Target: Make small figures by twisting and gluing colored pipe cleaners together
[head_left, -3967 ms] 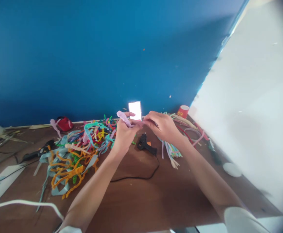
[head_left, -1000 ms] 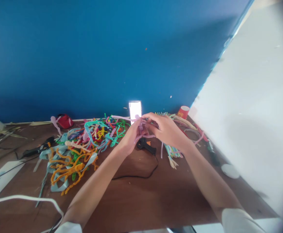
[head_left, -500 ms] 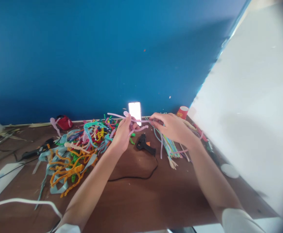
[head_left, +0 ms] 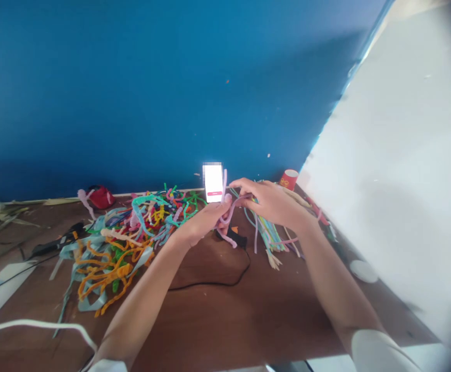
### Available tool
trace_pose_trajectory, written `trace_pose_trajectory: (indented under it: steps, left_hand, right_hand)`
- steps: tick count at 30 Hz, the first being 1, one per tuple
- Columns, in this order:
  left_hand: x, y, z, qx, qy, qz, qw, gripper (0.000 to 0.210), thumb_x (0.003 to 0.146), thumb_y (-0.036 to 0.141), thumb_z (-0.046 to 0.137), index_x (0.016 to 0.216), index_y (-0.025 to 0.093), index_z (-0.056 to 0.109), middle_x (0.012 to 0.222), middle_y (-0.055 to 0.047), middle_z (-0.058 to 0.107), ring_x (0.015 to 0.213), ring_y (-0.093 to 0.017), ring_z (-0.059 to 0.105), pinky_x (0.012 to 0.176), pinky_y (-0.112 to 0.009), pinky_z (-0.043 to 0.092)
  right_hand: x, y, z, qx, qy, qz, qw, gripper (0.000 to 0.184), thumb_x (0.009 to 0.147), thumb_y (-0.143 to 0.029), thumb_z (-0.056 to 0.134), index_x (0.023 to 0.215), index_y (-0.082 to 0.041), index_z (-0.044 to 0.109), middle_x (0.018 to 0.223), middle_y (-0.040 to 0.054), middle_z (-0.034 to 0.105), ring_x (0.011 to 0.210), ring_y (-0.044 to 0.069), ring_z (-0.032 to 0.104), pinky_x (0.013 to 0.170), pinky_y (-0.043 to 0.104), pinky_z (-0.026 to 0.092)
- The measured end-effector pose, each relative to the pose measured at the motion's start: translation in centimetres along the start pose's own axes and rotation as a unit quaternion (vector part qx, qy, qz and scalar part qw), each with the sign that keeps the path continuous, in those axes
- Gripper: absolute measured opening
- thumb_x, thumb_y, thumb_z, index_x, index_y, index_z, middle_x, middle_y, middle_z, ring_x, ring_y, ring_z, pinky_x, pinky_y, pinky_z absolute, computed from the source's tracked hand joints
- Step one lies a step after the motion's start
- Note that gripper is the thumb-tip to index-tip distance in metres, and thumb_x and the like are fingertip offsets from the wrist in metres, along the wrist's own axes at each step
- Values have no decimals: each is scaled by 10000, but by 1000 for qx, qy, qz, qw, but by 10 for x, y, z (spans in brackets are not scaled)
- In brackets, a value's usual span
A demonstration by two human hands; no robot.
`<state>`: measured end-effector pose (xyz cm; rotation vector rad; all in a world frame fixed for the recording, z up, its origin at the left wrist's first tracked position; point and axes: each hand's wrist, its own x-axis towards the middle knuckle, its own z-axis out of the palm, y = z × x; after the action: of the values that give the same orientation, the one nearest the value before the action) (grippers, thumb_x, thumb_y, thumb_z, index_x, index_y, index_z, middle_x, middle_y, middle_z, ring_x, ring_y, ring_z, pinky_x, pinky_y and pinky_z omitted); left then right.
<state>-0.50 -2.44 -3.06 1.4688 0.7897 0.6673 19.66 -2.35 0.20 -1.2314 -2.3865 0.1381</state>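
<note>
My left hand point(head_left: 214, 216) is closed around a bunch of lilac pipe cleaners point(head_left: 228, 209), whose ends stick out upward and downward from the fingers. To its right, my right hand point(head_left: 262, 201) pinches a purple strand that bends across to that bunch. The two hands are close together above the table. Partly hidden beneath the left hand lies a black glue gun point(head_left: 239, 239), its cord trailing toward me. Behind the hands a phone point(head_left: 213, 182) with a bright screen leans against the wall.
A tangled heap of coloured pipe cleaners point(head_left: 122, 271) covers the table's left side. Straight pastel pipe cleaners point(head_left: 274, 237) lie under my right hand. A red paper cup point(head_left: 288, 179) stands at the back right. Another black tool point(head_left: 57, 243) and a white cable point(head_left: 35, 324) are at left.
My left hand has turned and moved right, nearer the right hand. The lilac ends now point up and down rather than sideways, and the purple strand is bent instead of straight.
</note>
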Motion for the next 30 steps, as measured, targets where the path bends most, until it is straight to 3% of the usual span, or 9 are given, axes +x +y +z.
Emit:
trace_pose_trajectory:
  steps: [4, 9, 12, 16, 22, 27, 30]
  left_hand:
    - [2, -4, -1, 53, 5, 5, 999, 603, 860, 725, 444, 546, 211, 454, 513, 5, 404, 470, -123, 410, 471, -267, 399]
    - [2, -9, -4, 75, 21, 24, 997, 521, 880, 646, 498, 630, 193, 561, 516, 11, 397, 470, -109, 358, 437, -244, 320]
    - [2, -9, -6, 89, 29, 19, 995, 433, 880, 569, 553, 699, 181, 618, 531, 12, 409, 489, -105, 353, 440, -231, 295]
    - [3, -8, -6, 111, 49, 35, 992, 308, 854, 469, 618, 751, 181, 653, 607, 5, 473, 555, -108, 398, 483, -214, 336]
    - [6, -15, -12, 150, 73, 62, 984, 260, 817, 431, 670, 779, 174, 677, 609, 16, 491, 570, -110, 428, 501, -217, 338]
    - [9, -19, -14, 206, 88, 43, 974, 245, 757, 387, 733, 726, 157, 655, 624, 3, 557, 582, -114, 484, 532, -226, 367]
    - [11, -17, -10, 155, 135, 47, 978, 241, 751, 384, 741, 746, 157, 658, 663, 0, 566, 601, -113, 501, 538, -226, 411]
  right_hand:
    - [0, -1, 4, 0, -17, -20, 1000, 550, 940, -212, 499, 1472, -321, 412, 1033, 14, 770, 903, 238, 694, 713, 319, 417]
    - [2, -1, 8, -76, -40, -24, 996, 500, 938, -238, 498, 1426, -345, 492, 975, 36, 761, 847, 238, 669, 663, 311, 367]
    - [3, -3, 8, -98, -47, -28, 994, 379, 922, -225, 503, 1269, -319, 623, 886, 41, 746, 776, 214, 642, 624, 302, 314]
    - [3, 1, 9, -111, -11, -7, 994, 239, 887, -216, 526, 1047, -290, 687, 765, 19, 721, 724, 208, 614, 606, 305, 269]
    - [3, 8, 5, -76, 39, 36, 996, 190, 906, -328, 569, 1056, -287, 677, 865, 22, 756, 793, 224, 649, 636, 305, 319]
    - [0, 7, -5, -31, 83, 72, 993, 165, 899, -392, 622, 1005, -274, 668, 847, -6, 761, 692, 180, 628, 623, 292, 337]
    - [-1, 7, -6, -10, 96, 74, 993, 168, 891, -399, 631, 995, -273, 670, 866, -10, 764, 652, 158, 606, 634, 296, 349]
